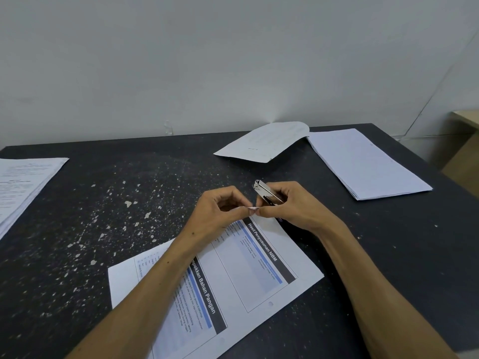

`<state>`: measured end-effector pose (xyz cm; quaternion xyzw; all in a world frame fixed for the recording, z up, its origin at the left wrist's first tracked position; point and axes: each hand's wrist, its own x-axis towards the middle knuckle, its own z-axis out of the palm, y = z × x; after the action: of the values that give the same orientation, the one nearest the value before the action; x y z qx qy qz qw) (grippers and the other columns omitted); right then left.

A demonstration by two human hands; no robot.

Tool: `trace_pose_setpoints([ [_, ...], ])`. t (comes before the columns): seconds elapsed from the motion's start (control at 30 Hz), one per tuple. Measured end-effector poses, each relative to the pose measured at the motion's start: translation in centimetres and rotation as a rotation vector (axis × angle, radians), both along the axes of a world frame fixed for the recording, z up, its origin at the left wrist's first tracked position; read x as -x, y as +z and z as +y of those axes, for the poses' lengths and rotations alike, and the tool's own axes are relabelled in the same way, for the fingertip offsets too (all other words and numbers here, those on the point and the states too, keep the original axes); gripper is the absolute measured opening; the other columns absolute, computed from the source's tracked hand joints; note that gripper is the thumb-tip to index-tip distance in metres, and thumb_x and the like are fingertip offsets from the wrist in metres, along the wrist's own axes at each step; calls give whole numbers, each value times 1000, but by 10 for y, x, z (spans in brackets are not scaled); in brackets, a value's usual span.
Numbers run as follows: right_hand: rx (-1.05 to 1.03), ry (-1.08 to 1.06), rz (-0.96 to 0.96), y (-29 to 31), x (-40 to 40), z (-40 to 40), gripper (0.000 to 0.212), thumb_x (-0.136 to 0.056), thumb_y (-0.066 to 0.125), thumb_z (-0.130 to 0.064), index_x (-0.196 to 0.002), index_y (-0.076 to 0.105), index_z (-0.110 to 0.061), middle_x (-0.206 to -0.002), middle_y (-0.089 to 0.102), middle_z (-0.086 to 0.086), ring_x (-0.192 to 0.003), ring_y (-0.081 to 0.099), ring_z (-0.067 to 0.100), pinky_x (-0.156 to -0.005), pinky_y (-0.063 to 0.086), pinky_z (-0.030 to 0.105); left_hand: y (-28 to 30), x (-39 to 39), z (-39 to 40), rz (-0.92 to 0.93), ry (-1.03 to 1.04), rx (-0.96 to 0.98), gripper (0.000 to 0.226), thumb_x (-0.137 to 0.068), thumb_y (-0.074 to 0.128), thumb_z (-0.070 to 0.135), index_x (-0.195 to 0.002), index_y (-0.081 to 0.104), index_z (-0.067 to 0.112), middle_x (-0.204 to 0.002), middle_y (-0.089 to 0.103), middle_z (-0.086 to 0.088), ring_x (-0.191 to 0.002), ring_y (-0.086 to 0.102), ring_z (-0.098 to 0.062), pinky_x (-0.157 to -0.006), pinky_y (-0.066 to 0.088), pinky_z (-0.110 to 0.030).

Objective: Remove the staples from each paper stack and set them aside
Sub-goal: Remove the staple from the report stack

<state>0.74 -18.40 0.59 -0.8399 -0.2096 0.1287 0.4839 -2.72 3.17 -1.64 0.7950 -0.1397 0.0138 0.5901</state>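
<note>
A printed paper stack (248, 275) is laid flat on the dark speckled table (103, 208), near the front edge, its far corner lifted off the surface. That corner is pinched by the curled fingers of the left hand (220, 211). The right hand (287, 203) is closed around a metal staple remover (267, 191), whose hinged end projects up and away past the knuckles; its fingertips are brought against the same raised corner, touching the left fingertips. No staple can be made out at the pinched corner.

A loose sheet (264, 142), curled at one end, is seen at the far edge of the table. A tidy white pile (368, 164) is placed just beside it on the right. Another printed pile (23, 185) is set at the left edge, well apart from the hands.
</note>
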Motion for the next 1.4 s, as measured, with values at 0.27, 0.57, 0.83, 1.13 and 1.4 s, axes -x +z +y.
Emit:
trace_pose_setpoints([
  [0.27, -3, 7, -6, -1, 0, 0, 10, -89, 81, -17, -82, 74, -20, -67, 61, -7, -64, 55, 4, -69, 47, 20, -3, -1, 0, -16, 1, 19, 6, -86, 81, 7, -90, 78, 10, -93, 77, 0, -93, 74, -17, -89, 59, -29],
  [0.57, -12, -12, -45, -3, 1, 2, 9, -88, 82, -18, -83, 75, -19, -63, 61, -11, -60, 54, 0, -63, 46, 10, -3, -1, 2, -7, -4, 42, 6, -86, 80, 5, -91, 79, 9, -96, 78, -1, -96, 74, -19, -90, 59, -32],
  [0.83, -38, -68, -97, -7, 1, 5, 6, -90, 76, -15, -89, 76, -21, -82, 73, -5, -77, 68, 7, -67, 51, 12, -1, -1, 1, 15, 9, 42, 11, -91, 77, 13, -101, 79, 13, -98, 79, 3, -94, 76, -16, -87, 61, -30],
  [1.13, -75, -83, 31, -8, 4, 7, 11, -97, 71, -22, -100, 75, -13, -93, 75, 9, -86, 75, 22, -76, 63, 31, -4, -2, -1, 14, 39, -13, 13, -94, 73, 25, -105, 78, 20, -93, 77, 7, -89, 74, -12, -79, 59, -22],
  [1.4, -139, -100, 142, -2, 2, 3, 10, -98, 71, -24, -105, 76, -19, -94, 78, -3, -83, 75, 11, -70, 54, 19, -4, -4, -2, 30, 19, -19, 12, -100, 66, 25, -106, 75, 19, -97, 76, 5, -95, 73, -14, -88, 61, -32],
])
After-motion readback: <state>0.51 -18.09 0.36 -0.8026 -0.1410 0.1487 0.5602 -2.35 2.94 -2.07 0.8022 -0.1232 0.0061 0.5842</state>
